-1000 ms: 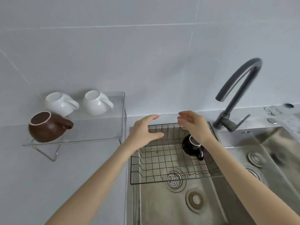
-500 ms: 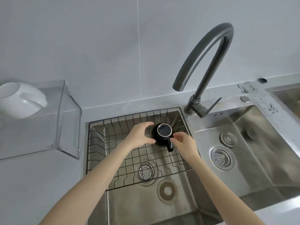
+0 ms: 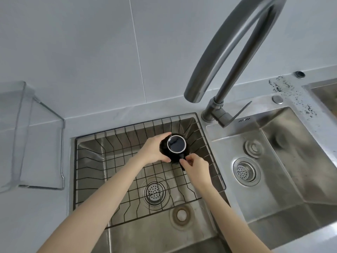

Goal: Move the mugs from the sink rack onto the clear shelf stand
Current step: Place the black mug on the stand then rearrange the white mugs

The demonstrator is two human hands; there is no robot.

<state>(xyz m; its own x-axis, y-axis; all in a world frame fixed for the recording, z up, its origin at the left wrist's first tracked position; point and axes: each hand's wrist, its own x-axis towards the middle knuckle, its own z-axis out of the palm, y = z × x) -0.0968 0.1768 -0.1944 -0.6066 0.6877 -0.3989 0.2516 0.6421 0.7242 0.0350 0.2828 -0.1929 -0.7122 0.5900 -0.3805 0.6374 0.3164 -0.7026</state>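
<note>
One view only, the head camera, looking down into the basin.

One small black glazed mug with a pale rim (image 3: 176, 146) sits upright in the far right part of the black wire sink rack (image 3: 116, 161), mouth up. I see no other mug in the rack.

Left hand (image 3: 153, 152): curled round the mug's left wall, fingers over the far side, thumb on the near side. It looks closed on the body. Right hand (image 3: 196, 167): fingers pinched at the mug's handle, on the near side; how firm the pinch is I cannot tell, as the handle is mostly hidden. Whether the mug is lifted or resting on the wires I cannot tell either.

The clear acrylic shelf stand (image 3: 42, 147) is at the far left on the pale counter, well apart from the rack; only its right end is in view.

Risks as I judge them:
- Glazed mug, maybe wet from the sink: could slip from a side grasp and drop onto the wires or the steel sink (image 3: 160, 232).
- Rack walls rise around it; a low lift could catch the base or handle on a wire.
- The grey arched tap (image 3: 235, 52) overhangs close by; a steep lift could knock it.
- The stand's transparent edge is hard to read; a misjudged set-down could clip it.
</note>
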